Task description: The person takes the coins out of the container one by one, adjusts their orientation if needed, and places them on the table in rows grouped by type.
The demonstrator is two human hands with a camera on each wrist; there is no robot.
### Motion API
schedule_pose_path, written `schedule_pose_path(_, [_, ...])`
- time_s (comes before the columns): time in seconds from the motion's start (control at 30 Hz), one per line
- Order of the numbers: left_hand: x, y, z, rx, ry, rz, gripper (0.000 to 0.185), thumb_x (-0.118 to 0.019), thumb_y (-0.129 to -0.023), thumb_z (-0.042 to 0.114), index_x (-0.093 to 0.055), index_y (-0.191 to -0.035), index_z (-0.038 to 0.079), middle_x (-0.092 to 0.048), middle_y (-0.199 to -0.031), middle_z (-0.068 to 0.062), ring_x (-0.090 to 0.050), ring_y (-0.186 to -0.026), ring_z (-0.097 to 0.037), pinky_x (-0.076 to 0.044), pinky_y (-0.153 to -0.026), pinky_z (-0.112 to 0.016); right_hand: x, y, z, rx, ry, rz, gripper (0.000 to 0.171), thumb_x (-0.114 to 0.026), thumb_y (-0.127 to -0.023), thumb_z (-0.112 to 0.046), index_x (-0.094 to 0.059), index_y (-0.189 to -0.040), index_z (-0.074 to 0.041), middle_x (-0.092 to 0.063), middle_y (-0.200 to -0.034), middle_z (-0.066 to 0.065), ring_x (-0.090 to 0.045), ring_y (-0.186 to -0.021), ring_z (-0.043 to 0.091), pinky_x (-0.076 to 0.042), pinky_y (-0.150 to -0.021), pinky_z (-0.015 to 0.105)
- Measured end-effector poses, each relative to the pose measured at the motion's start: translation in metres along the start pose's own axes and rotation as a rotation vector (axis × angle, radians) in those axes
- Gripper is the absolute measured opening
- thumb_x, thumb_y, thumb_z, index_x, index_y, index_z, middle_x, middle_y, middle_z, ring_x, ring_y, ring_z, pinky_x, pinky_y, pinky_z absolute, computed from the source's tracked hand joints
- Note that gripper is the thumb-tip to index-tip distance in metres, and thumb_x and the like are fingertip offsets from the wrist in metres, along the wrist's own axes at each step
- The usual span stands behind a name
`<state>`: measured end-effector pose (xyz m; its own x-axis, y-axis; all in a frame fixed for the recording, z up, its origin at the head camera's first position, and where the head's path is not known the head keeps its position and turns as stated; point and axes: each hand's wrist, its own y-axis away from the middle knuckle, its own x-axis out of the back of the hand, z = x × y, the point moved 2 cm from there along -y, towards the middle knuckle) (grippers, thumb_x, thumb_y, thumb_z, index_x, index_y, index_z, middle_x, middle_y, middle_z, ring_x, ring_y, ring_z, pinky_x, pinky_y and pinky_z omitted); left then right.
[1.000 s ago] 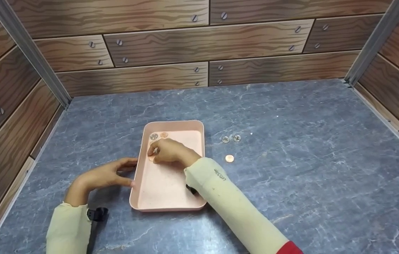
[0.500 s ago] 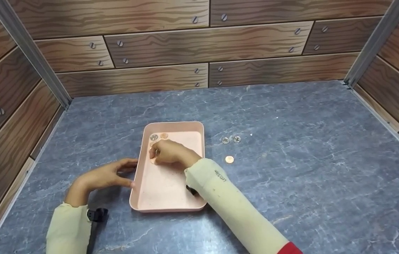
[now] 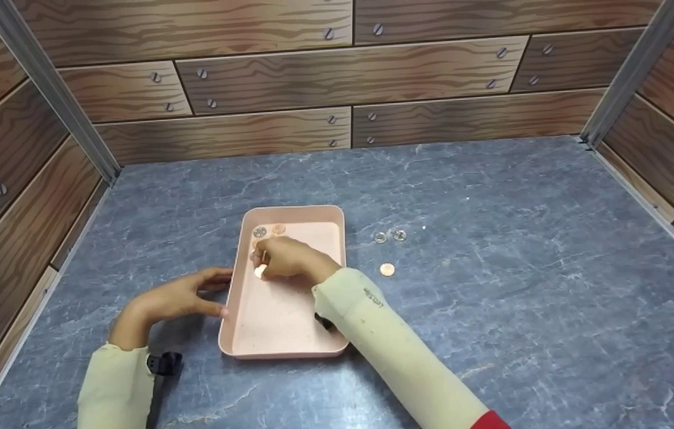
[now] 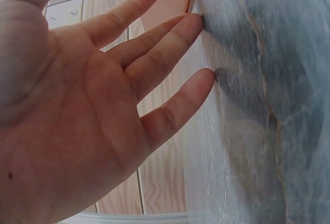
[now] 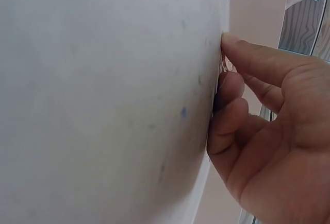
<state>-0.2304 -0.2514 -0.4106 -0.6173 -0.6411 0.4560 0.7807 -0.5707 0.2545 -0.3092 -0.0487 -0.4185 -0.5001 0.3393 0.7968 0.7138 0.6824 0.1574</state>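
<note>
Coin [image 3: 260, 271] is lying just left of your right hand [image 3: 287, 257], whose grip is sitting curled, though I cannot tell if it's pinching; your left hand [image 3: 176, 297], fingers relaxed, is touching the tray [image 3: 274, 325].

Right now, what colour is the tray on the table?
The tray is pale pink, and it shows best in the head view.

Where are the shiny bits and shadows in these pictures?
Head view: pale glare on the table near the tray, and a gleaming coin by the right hand. Left wrist: the left hand casts dark shadows on the table. Right wrist: soft shadow on the tray's floor near that hand.
</note>
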Motion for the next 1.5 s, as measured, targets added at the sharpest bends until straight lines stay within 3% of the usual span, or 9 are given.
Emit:
schedule_pose_path(0.1, [0.000, 0.001, 0.000, 0.006, -0.006, 0.003, 0.082, -0.075, -0.083, 0.020, -0.030, -0.146, -0.007, -0.033, -0.150, -0.030, -0.032, -0.138, -0.048, -0.028, -0.114, -0.057, -0.001, 0.000, 0.000, -0.005, 0.000, 0.003, 0.019, -0.068, -0.082, -0.005, -0.066, -0.101, -0.007, -0.066, -0.096, 0.006, -0.049, -0.071, 0.009, -0.040, -0.057, 0.019])
schedule_pose_path(0.37, [0.000, 0.002, 0.001, 0.016, -0.021, 0.009, 0.082, -0.075, -0.083, 0.021, -0.030, -0.146, -0.006, -0.032, -0.150, -0.030, -0.032, -0.138, -0.049, -0.028, -0.114, -0.057, 0.000, 0.001, -0.001, -0.019, -0.046, 0.007, 0.019, -0.066, -0.081, -0.001, -0.065, -0.098, -0.008, -0.052, -0.073, -0.007, -0.048, -0.054, 0.006, -0.040, -0.047, 0.018])
schedule_pose_path(0.57, [0.000, 0.002, 0.000, 0.015, -0.018, 0.012, 0.082, -0.075, -0.083, 0.020, -0.030, -0.146, -0.006, -0.033, -0.150, -0.030, -0.032, -0.138, -0.048, -0.028, -0.114, -0.057, -0.001, 0.002, 0.000, -0.008, -0.170, -0.013, 0.016, -0.063, -0.081, 0.005, -0.065, -0.096, -0.002, -0.052, -0.064, -0.005, -0.051, -0.050, 0.007, -0.042, -0.046, 0.017])
schedule_pose_path(0.8, [-0.002, 0.001, -0.001, 0.019, 0.012, 0.003, 0.082, -0.076, -0.083, 0.019, -0.029, -0.146, -0.007, -0.033, -0.150, -0.030, -0.032, -0.139, -0.048, -0.028, -0.114, -0.056, 0.000, 0.003, -0.002, -0.002, -0.232, -0.019, 0.016, -0.067, -0.086, -0.001, -0.066, -0.102, 0.000, -0.055, -0.060, -0.002, -0.052, -0.048, 0.009, -0.044, -0.046, 0.020])
schedule_pose_path(1.1, [0.000, 0.003, 0.001, 0.014, -0.002, 0.006, 0.082, -0.075, -0.084, 0.020, -0.029, -0.147, -0.006, -0.031, -0.151, -0.030, -0.030, -0.139, -0.049, -0.027, -0.114, -0.057, 0.013, 0.003, -0.011, 0.037, -0.262, 0.010, 0.019, -0.064, -0.084, 0.004, -0.066, -0.103, 0.003, -0.059, -0.076, -0.001, -0.056, -0.054, 0.010, -0.049, -0.052, 0.022])
schedule_pose_path(1.23, [0.001, 0.003, 0.002, 0.012, -0.007, 0.005, 0.082, -0.074, -0.084, 0.020, -0.028, -0.147, -0.006, -0.031, -0.151, -0.030, -0.031, -0.139, -0.048, -0.027, -0.114, -0.057, 0.026, 0.006, -0.018, 0.049, -0.303, 0.009, 0.020, -0.062, -0.084, 0.006, -0.066, -0.104, 0.005, -0.060, -0.077, 0.001, -0.056, -0.055, 0.009, -0.058, -0.067, 0.037])
schedule_pose_path(1.33, [0.001, 0.002, 0.002, 0.015, -0.010, 0.000, 0.083, -0.075, -0.084, 0.021, -0.028, -0.147, -0.006, -0.032, -0.151, -0.030, -0.032, -0.139, -0.048, -0.027, -0.114, -0.057, 0.036, 0.009, -0.022, 0.038, -0.348, -0.006, 0.020, -0.062, -0.086, 0.006, -0.065, -0.106, 0.006, -0.062, -0.077, 0.003, -0.057, -0.056, 0.009, -0.058, -0.076, 0.046])
schedule_pose_path(1.5, [0.001, 0.002, 0.003, 0.024, -0.015, 0.000, 0.083, -0.075, -0.084, 0.022, -0.029, -0.147, -0.006, -0.032, -0.151, -0.030, -0.032, -0.139, -0.048, -0.028, -0.114, -0.057, 0.054, 0.015, -0.026, 0.040, -0.389, 0.017, 0.022, -0.060, -0.086, 0.009, -0.062, -0.109, 0.008, -0.061, -0.077, 0.004, -0.058, -0.058, 0.010, -0.057, -0.061, 0.028])
